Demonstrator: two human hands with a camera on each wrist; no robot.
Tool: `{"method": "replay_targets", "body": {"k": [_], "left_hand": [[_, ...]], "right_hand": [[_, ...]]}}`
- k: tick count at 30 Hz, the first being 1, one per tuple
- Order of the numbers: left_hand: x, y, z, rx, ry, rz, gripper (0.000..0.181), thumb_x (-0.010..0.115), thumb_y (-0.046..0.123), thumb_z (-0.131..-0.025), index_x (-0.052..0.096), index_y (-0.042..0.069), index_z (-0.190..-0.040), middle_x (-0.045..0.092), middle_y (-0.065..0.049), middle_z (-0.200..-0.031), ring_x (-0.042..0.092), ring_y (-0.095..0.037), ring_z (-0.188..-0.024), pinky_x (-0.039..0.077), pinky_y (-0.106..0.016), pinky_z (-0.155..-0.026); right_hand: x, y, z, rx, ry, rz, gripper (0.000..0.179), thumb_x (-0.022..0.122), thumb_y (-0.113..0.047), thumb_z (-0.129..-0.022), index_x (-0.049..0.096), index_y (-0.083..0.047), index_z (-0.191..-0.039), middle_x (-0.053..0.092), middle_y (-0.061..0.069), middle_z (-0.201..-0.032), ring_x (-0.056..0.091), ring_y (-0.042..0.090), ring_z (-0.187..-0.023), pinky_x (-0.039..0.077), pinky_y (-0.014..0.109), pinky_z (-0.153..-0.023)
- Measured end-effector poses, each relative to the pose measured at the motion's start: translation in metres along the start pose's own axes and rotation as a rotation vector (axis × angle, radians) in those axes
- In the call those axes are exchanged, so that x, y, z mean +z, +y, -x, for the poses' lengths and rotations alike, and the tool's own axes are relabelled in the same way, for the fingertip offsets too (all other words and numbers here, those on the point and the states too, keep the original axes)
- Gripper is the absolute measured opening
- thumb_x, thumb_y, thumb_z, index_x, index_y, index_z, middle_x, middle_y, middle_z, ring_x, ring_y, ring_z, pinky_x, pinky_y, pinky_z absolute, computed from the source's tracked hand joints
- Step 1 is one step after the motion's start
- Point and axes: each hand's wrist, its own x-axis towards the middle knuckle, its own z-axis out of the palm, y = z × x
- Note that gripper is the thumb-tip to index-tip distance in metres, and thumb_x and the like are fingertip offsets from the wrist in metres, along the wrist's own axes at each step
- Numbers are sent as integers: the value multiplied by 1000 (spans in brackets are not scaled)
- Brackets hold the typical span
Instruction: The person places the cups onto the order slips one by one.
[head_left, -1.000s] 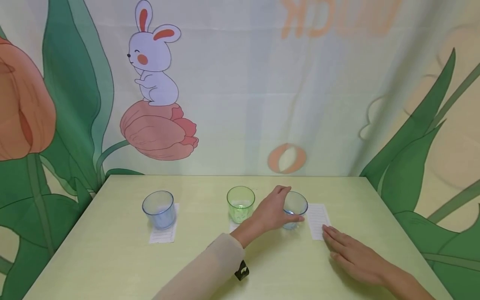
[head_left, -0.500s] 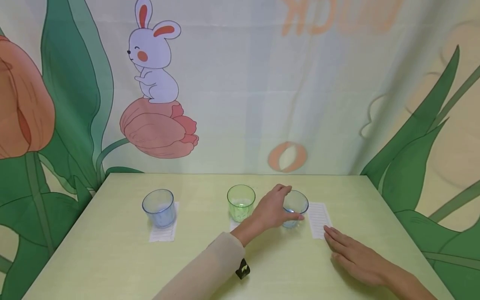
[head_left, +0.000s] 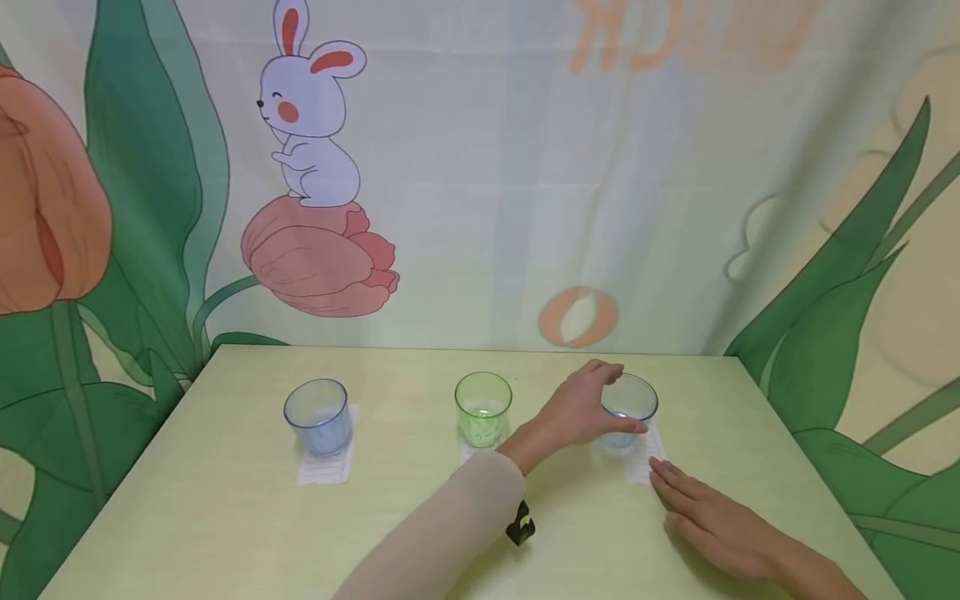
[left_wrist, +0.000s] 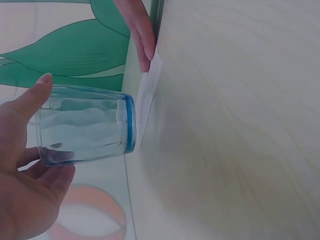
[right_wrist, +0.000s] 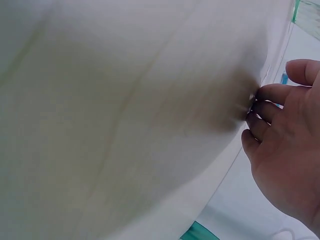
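Observation:
My left hand (head_left: 572, 410) grips a clear, blue-tinted glass (head_left: 630, 402) near its rim, between thumb and fingers. In the left wrist view the glass (left_wrist: 85, 125) has its thick blue base close to a white lined paper slip (left_wrist: 148, 95); whether it touches cannot be told. The slip (head_left: 642, 457) lies partly under the glass in the head view. Beside its near corner, my right hand (head_left: 716, 521) has straight fingers, with the fingertips touching the slip's edge. The right wrist view shows this hand (right_wrist: 285, 135) with its fingertips at the table surface.
A green glass (head_left: 482, 410) stands at mid table, with a paper slip partly hidden by the left sleeve (head_left: 450, 525). To the left, a blue glass (head_left: 318, 421) rests on another lined slip (head_left: 324, 469). A printed curtain (head_left: 465, 167) hangs behind the pale table (head_left: 225, 533).
My left hand has carried the glass to the right, from beside the paper slip to over it. My right hand stays almost where it was.

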Motion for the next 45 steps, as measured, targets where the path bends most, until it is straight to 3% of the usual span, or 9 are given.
{"method": "replay_targets", "body": {"k": [5, 10, 18, 28, 33, 37, 45], "left_hand": [[7, 9, -14, 33, -17, -16, 94, 83, 63, -85, 50, 14, -158, 58, 3, -146, 58, -13, -132, 49, -24, -107], [18, 13, -22, 13, -23, -25, 94, 83, 64, -84, 50, 15, -158, 58, 4, -146, 59, -12, -132, 49, -23, -106], [32, 16, -27, -14, -23, -17, 95, 83, 65, -84, 50, 16, -158, 57, 4, -148, 58, -10, -132, 49, -23, -106], [35, 24, -26, -25, -34, -36, 95, 82, 65, -84, 49, 15, -159, 57, 3, -149, 58, -11, -132, 49, -23, -106], [40, 24, -26, -36, -27, -40, 95, 83, 65, -84, 49, 18, -159, 56, 4, -149, 59, -10, -131, 50, -23, -105], [43, 24, -25, -44, -19, -10, 95, 84, 64, -83, 50, 18, -158, 57, 5, -147, 60, -10, -129, 50, -23, -104], [48, 22, -23, -49, -18, 56, 94, 85, 60, -84, 48, 16, -158, 55, 4, -148, 59, -9, -129, 51, -24, -103]], "right_hand": [[1, 0, 2, -44, 55, 30, 54, 53, -28, -112, 45, -1, -159, 37, 18, -167, 4, -14, -152, 4, 0, -113], [2, 0, 2, -73, 62, 25, 54, 52, -25, -113, 44, 1, -159, 38, 21, -166, 5, -13, -153, 4, 1, -114], [0, 2, 2, -17, -16, -20, 57, 47, -30, -114, 40, 1, -161, 32, 21, -169, 5, -7, -154, 1, 0, -112], [2, 2, 2, -34, 27, -7, 56, 50, -28, -113, 42, 0, -160, 35, 20, -168, 9, -5, -155, 4, 0, -113], [0, 0, 1, -9, 7, -15, 57, 49, -31, -114, 41, -1, -162, 33, 18, -170, 15, 5, -157, 3, 0, -113], [-2, 0, 1, 19, -27, -21, 58, 48, -33, -114, 39, -2, -163, 30, 17, -171, 21, 21, -159, 2, 0, -112], [-1, -2, -1, 13, -34, -14, 58, 48, -32, -114, 39, 1, -161, 30, 20, -170, 26, 31, -158, 0, -1, -111]]}}
